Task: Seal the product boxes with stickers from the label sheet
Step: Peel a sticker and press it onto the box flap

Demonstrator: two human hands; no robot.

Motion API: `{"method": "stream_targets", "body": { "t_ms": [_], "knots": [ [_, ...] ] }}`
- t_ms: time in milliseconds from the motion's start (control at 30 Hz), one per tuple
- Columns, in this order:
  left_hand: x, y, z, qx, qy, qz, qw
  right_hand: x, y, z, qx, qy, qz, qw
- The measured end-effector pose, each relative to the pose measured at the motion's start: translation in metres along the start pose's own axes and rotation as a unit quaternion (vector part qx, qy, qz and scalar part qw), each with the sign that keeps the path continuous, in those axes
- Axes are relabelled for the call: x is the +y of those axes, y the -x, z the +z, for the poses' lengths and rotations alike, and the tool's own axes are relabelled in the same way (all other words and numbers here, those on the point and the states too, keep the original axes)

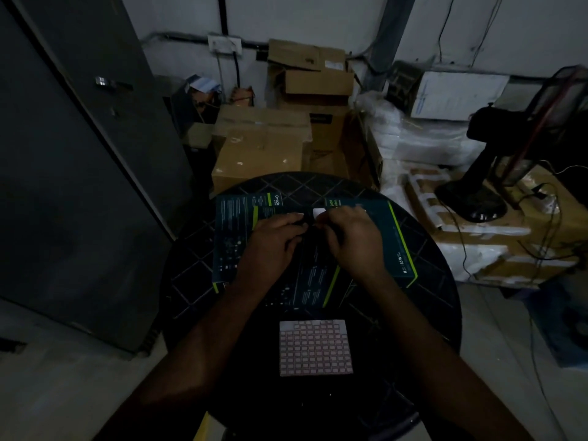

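Note:
Several dark teal product boxes with lime-green edges lie on a round black table (429, 313): one at the left (230, 237), one at the right (399, 243), one in the middle (313, 281) under my hands. My left hand (273, 246) presses down on the middle box. My right hand (353, 240) pinches a small white sticker (318, 213) at that box's far end, fingertips of both hands almost touching. The label sheet (316, 347), a pale grid of small stickers with some of its top row gone, lies flat near me.
Stacked cardboard cartons (264, 148) stand behind the table. Plastic-wrapped goods (423, 141) and a black fan (477, 186) on a carton sit at the right, with loose cables. A grey metal cabinet (79, 173) stands at the left. The room is dim.

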State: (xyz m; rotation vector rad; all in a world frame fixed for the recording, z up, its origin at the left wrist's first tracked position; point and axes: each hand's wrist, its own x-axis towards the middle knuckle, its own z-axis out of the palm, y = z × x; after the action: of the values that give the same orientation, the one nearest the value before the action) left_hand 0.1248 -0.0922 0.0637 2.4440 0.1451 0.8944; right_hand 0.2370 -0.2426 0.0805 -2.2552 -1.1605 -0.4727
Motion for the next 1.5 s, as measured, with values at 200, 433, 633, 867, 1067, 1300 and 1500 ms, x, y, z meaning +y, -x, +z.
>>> {"method": "stream_targets", "body": {
  "t_ms": [200,433,633,867,1067,1300,1500],
  "knots": [
    [-0.005,0.004,0.006,0.023,-0.014,0.047,0.999,-0.003,0.003,-0.004,-0.017,0.034,-0.044,0.998],
    [-0.008,0.006,0.010,0.031,-0.038,0.053,0.997,0.004,0.006,-0.009,-0.023,0.022,-0.085,0.996],
    [-0.003,0.005,0.008,0.029,-0.023,0.039,0.999,0.008,0.002,-0.012,-0.038,-0.085,-0.031,0.995],
    [-0.004,0.006,0.007,0.030,-0.019,0.043,0.998,-0.003,-0.006,-0.011,-0.028,-0.051,-0.004,0.998],
    [-0.004,0.010,0.010,0.032,-0.023,0.044,0.998,0.002,0.003,-0.008,-0.020,-0.037,-0.007,0.999],
    [-0.001,0.008,0.007,0.036,-0.013,0.046,0.998,0.002,-0.003,-0.013,-0.019,-0.106,-0.010,0.994],
    [-0.005,0.013,0.010,0.020,-0.022,0.048,0.998,0.008,0.004,-0.009,-0.006,-0.064,-0.070,0.995]
  ]
}}
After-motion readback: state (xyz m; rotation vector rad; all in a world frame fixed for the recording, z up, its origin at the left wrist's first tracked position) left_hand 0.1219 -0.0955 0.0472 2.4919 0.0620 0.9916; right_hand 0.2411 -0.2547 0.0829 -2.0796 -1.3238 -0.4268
